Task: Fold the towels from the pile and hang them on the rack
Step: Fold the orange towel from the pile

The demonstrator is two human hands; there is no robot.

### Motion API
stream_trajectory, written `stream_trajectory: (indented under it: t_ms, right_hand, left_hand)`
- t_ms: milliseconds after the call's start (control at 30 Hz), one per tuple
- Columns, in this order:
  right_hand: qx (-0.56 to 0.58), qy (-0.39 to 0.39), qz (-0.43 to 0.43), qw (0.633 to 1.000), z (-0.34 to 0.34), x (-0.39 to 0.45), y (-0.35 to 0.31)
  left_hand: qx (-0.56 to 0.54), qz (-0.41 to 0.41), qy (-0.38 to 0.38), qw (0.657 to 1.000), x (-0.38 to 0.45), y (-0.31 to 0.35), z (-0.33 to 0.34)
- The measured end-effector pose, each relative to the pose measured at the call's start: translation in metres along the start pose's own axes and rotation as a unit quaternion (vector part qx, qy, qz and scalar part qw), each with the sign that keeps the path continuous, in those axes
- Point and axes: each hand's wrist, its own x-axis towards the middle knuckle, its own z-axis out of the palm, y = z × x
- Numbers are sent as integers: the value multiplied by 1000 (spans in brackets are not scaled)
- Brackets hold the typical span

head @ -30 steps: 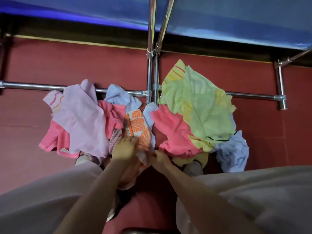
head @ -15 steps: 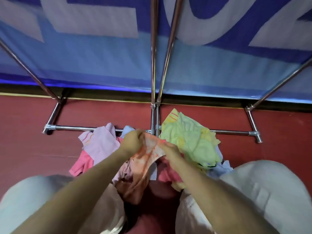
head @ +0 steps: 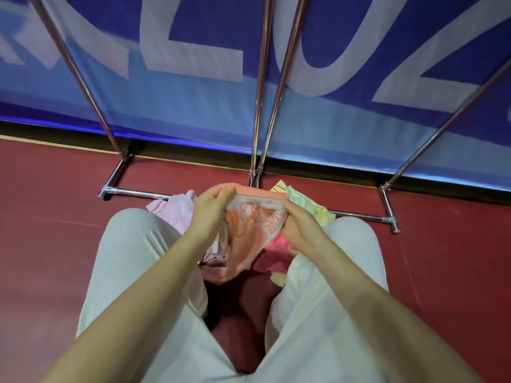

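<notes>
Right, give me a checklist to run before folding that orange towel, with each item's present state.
1. Left hand grips the orange patterned towel at its top edge: ok.
2. Right hand grips the other top corner: ok.
3. Towel lifted off the pile: ok.
4. Towel spread flat between the hands: not ok, bunched.
5. Lower corners free: cannot tell.
6. Rack upright ahead: ok; top rail out of view.

Two hands [head: 210, 208] [head: 300, 228], one orange patterned towel [head: 254, 225], one pile [head: 177, 210], one rack [head: 258, 106].
</notes>
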Motion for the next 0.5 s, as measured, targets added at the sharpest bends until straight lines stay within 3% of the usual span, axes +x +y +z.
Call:
stream_trajectory:
  t_ms: [100, 267, 400, 500]
  right_hand:
    - [21, 29, 20, 999, 19, -8, 33]
    - [-27, 84, 17, 996, 22, -11, 55]
    - [49, 40, 2, 998, 22, -9, 42]
    - [36, 18, 27, 999, 21, -12, 43]
  left_hand:
    - [-111, -47, 5, 993, -3, -2, -6]
    - [-43, -72, 70, 994, -3, -13, -15]
    - [-97, -86, 72, 989, -2, -17, -20]
    - [-182, -109, 43, 976, -3, -15, -21]
